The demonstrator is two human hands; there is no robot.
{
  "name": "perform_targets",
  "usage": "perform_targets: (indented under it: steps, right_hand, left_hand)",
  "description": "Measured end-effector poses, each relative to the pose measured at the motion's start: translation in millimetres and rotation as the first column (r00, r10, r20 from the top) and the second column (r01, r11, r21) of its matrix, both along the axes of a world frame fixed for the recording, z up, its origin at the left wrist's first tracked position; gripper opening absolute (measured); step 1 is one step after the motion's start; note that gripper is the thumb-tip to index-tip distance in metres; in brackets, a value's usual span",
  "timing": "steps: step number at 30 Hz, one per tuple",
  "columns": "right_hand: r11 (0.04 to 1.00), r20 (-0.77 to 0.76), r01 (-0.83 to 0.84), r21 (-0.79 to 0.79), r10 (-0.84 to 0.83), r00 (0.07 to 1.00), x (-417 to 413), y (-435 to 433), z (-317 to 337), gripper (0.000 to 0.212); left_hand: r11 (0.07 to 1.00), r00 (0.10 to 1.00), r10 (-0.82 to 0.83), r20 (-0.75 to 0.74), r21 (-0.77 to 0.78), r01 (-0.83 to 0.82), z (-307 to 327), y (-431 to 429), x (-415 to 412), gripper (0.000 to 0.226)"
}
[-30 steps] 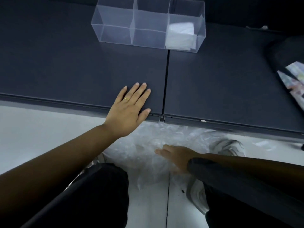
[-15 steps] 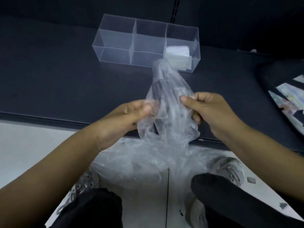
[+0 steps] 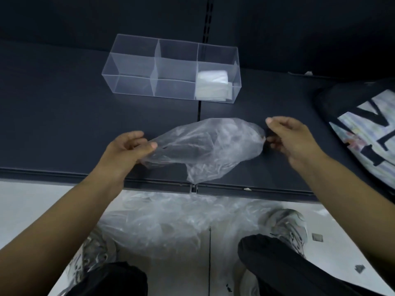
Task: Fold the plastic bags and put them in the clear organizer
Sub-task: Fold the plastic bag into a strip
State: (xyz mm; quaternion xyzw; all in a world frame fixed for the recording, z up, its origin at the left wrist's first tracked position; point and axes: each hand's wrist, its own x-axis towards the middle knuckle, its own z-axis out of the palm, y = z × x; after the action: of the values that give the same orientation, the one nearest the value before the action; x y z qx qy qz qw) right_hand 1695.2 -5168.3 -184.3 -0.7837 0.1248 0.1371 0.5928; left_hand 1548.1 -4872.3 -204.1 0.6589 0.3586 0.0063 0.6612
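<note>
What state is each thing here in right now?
plastic bag, unfolded and crumpled, held up between both hands.
left hand, pinches the bag's left end.
right hand, holds the bag's right end.
clear organizer, open-topped; left and middle sections look empty.
folded bags, stacked in the organizer's right section.
bag pile, loose and crumpled on the floor.

I see one plastic bag (image 3: 205, 146) held up over the dark shelf (image 3: 64, 116). The left hand (image 3: 130, 148) pinches its left end and the right hand (image 3: 288, 137) holds its right end, so it hangs between them. Behind it sits the clear organizer (image 3: 132, 84), with a folded white bag (image 3: 212, 85) in its right box. A pile of bags (image 3: 171, 223) lies on the floor (image 3: 32, 206) between the shoes (image 3: 286, 227).
</note>
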Motion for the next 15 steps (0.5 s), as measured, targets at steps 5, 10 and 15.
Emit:
perform_targets:
  steps: [5, 10, 15]
  right_hand:
    - [0.918, 0.208, -0.384, -0.098, 0.396, 0.894, -19.7, -10.8, 3.9, 0.033]
    - [0.671, 0.173, -0.587, -0.454, 0.712, 0.68, -21.5, -12.1, 2.5, 0.056]
    - [0.851, 0.334, -0.488, -0.196, 0.526, 0.782, -20.0, 11.3, 10.9, 0.006]
  left_hand:
    - [0.697, 0.871, -0.488, 0.058, 0.626, 0.35, 19.7, -18.0, 1.7, 0.109]
    - [0.155, 0.634, -0.762, -0.134, 0.912, 0.379, 24.9, -71.6, 40.6, 0.111]
    - [0.317, 0.614, -0.789, 0.023, 0.871, 0.376, 28.6, -86.6, 67.6, 0.074]
